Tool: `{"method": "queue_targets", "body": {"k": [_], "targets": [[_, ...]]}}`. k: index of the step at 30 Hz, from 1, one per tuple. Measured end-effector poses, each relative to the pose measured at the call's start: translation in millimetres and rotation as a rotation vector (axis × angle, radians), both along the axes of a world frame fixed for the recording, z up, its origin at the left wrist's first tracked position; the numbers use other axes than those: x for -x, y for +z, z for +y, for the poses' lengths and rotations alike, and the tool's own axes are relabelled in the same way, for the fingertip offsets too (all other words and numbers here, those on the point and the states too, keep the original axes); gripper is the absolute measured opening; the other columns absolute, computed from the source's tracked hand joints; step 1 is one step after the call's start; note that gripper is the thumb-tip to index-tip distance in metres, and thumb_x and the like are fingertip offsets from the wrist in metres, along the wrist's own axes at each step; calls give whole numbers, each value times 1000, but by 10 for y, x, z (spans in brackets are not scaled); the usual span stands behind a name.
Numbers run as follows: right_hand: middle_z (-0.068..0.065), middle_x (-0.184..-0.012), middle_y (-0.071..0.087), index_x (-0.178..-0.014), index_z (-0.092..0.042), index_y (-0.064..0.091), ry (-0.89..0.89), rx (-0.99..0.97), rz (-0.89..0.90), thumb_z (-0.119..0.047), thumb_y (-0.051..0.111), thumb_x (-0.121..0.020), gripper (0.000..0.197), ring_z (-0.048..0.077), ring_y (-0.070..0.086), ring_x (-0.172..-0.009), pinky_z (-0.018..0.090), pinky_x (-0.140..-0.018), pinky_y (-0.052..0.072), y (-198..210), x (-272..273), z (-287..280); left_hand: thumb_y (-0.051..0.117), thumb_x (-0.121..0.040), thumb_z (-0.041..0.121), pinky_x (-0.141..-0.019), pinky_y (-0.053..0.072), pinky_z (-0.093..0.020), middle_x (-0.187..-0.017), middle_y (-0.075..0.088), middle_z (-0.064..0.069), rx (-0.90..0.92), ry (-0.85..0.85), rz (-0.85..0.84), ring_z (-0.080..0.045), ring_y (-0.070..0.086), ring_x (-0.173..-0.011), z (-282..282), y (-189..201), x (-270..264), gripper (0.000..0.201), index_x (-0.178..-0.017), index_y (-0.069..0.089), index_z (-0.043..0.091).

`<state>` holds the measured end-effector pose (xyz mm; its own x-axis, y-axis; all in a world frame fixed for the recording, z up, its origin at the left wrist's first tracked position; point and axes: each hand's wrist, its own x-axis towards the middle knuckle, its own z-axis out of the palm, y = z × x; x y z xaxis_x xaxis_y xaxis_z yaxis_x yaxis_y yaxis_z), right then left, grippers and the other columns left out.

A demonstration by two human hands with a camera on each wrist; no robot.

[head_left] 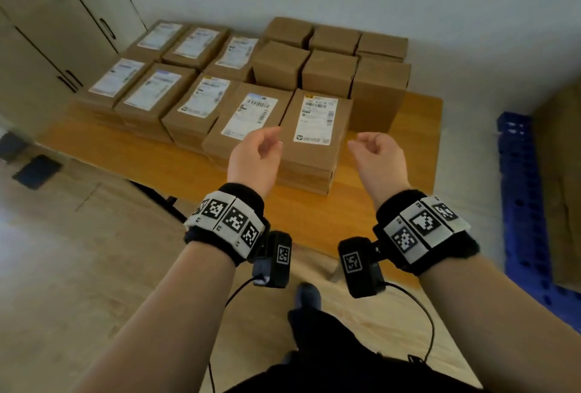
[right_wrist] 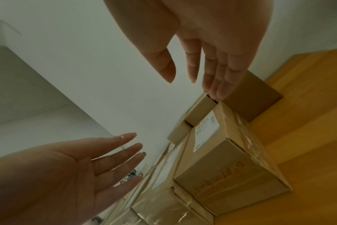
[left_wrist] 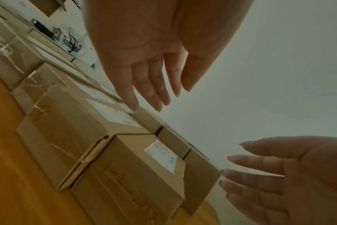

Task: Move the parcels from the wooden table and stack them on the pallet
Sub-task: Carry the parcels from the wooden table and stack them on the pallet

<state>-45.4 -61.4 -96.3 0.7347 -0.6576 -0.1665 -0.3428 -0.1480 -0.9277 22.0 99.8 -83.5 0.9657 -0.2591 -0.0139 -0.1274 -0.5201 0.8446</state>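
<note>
Several brown cardboard parcels, most with white shipping labels, stand in stacks on the wooden table (head_left: pixel 314 219). The nearest stack is at the front right, topped by a labelled parcel (head_left: pixel 317 137) (left_wrist: pixel 129 167) (right_wrist: pixel 231 167). My left hand (head_left: pixel 267 144) (left_wrist: pixel 150 85) hovers just left of that parcel, and my right hand (head_left: pixel 367 144) (right_wrist: pixel 208 73) hovers just right of it. The palms face each other with fingers straight or relaxed. Neither hand touches the parcel or holds anything. The blue pallet (head_left: pixel 522 191) lies on the floor at the right.
A beige cabinet (head_left: pixel 63 30) stands at the back left. Plain taller boxes (head_left: pixel 333 68) fill the table's back right by the wall. A large piece of cardboard (head_left: pixel 562 178) stands by the pallet. Dark objects (head_left: pixel 36 171) lie on the floor at left.
</note>
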Motion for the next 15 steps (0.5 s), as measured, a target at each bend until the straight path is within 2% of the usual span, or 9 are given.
{"method": "queue_targets", "body": {"k": [1, 3, 5, 8, 12, 15], "targets": [[-5, -108, 55, -126, -14, 50, 15, -17, 55, -27, 55, -93, 35, 11, 52, -96, 19, -76, 43, -58, -109, -22, 50, -95, 18, -72, 34, -5, -109, 54, 13, -18, 3, 12, 0, 48, -98, -25, -29, -107, 33, -127, 54, 20], [1, -131, 51, -138, -12, 39, 36, -77, 165, -32, 56, -93, 52, 16, 50, -115, 26, -90, 43, -159, -319, -61, 49, -95, 19, -76, 33, -5, -109, 54, 13, -64, 0, 47, 0, 48, -97, -83, -61, -317, 33, -128, 54, 20], [5, -140, 47, -141, -9, 34, 39, -107, 234, -33, 57, -92, 59, 20, 47, -124, 29, -94, 41, -275, -511, -96, 49, -95, 20, -84, 34, -10, -117, 56, 10, -97, -10, 78, 2, 47, -99, -150, -105, -520, 34, -129, 53, 20], [6, -133, 53, -138, -7, 36, 93, -97, 320, -36, 59, -91, 60, 18, 54, -111, 28, -84, 46, -474, -744, -111, 50, -95, 19, -87, 33, -12, -124, 56, 8, -116, -33, 103, 2, 46, -101, -242, -190, -741, 35, -129, 53, 19], [9, -132, 54, -138, -5, 35, 135, -106, 441, -44, 60, -87, 69, 26, 55, -116, 35, -91, 49, -666, -844, -111, 50, -95, 20, -87, 34, -14, -124, 56, 6, -141, -61, 151, 0, 46, -102, -297, -310, -842, 35, -130, 51, 19], [6, -133, 53, -139, -7, 34, 104, -155, 434, -42, 57, -90, 65, 24, 54, -117, 30, -90, 46, -722, -798, -105, 50, -95, 20, -89, 34, -15, -127, 56, 2, -176, -123, 159, -3, 48, -107, -327, -366, -821, 37, -132, 50, 18]]}}
